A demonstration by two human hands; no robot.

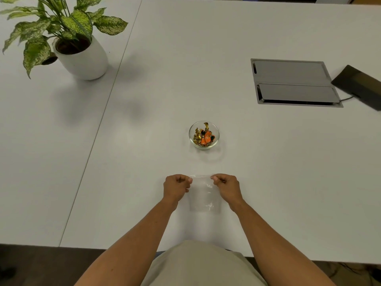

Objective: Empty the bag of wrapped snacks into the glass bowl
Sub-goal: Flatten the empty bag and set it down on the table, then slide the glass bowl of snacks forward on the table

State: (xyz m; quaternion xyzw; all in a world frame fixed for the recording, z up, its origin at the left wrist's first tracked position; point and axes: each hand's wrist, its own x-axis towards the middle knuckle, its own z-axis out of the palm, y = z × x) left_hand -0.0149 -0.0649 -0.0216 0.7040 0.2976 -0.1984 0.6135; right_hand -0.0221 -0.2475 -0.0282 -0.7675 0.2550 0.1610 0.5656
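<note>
A small glass bowl (216, 132) stands on the white table and holds several wrapped snacks (204, 136) in gold and orange foil. Nearer to me lies a clear plastic bag (204, 195), flat and with nothing visible inside. My left hand (177, 187) pinches the bag's top left corner. My right hand (226, 187) pinches the top right corner. The bag's top edge is stretched between both hands, a short way in front of the bowl.
A potted plant in a white pot (82, 56) stands at the far left. A grey cable hatch (292, 83) is set into the table at the right, with a dark device (360, 85) beside it. The table's front edge (82, 245) runs close to my body.
</note>
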